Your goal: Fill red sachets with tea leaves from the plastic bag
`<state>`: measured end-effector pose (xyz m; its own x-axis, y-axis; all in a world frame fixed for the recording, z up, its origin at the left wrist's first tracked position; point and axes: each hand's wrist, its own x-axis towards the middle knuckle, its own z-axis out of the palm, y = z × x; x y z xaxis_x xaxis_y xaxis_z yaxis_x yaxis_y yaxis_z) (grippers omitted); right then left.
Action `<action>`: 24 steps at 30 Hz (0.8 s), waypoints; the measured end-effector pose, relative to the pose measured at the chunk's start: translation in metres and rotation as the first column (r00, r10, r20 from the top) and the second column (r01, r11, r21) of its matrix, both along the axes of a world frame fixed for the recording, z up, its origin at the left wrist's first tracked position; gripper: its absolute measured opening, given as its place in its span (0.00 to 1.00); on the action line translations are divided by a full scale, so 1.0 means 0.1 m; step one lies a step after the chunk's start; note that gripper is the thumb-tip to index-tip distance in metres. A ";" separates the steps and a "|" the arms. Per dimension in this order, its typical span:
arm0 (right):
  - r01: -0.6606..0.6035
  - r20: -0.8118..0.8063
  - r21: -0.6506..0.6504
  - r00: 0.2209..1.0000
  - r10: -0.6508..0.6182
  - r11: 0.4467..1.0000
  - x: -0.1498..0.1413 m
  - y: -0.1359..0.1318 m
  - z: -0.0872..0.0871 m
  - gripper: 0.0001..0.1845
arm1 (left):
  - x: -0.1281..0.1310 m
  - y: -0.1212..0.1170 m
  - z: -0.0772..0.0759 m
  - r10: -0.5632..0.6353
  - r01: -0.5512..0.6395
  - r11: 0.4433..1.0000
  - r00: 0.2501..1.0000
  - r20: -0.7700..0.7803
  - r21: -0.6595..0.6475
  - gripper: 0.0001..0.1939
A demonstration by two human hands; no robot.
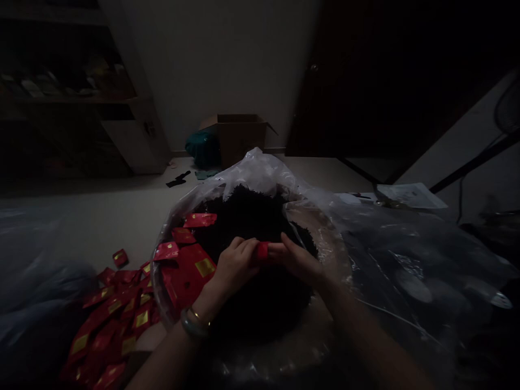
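Between my two hands is a small red packet (262, 250), held over a heap of dark, dry shreds that look like loose tea leaves (255, 216). My left hand (238, 260), with bangles at the wrist, is closed on the packet's left side. Fingers of my right hand (298, 261) pinch its right side, the thumb raised above. The heap lies in a wide round container lined with clear plastic (331, 233). Inside its left part rest a large red bag with a gold label (184, 279) and several small red packets (200, 220). Whether the held packet is filled I cannot tell.
Many red packets with gold labels (122, 311) are piled on the floor left of the container. Clear plastic sheeting (398, 271) spreads to the right. Behind stand an open cardboard box (241, 138) and a teal bag (203, 147). Shelves (73, 100) rise at the left. The room is dim.
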<state>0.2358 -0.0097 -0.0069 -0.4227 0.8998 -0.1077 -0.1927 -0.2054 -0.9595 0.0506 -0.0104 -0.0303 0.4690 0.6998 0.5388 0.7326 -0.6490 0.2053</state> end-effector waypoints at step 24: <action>-0.433 0.942 0.271 0.304 -0.143 0.859 -0.05 0.15 -0.56 0.51 | -0.08 0.04 0.08 0.185 -0.179 0.983 0.945 0.268 -0.048 0.30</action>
<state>0.2305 0.0058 -0.0629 -0.4274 0.8868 -0.1756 0.8442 0.3220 -0.4286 0.0428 -0.0067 -0.0227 0.1709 0.7733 0.6106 0.7527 -0.5024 0.4255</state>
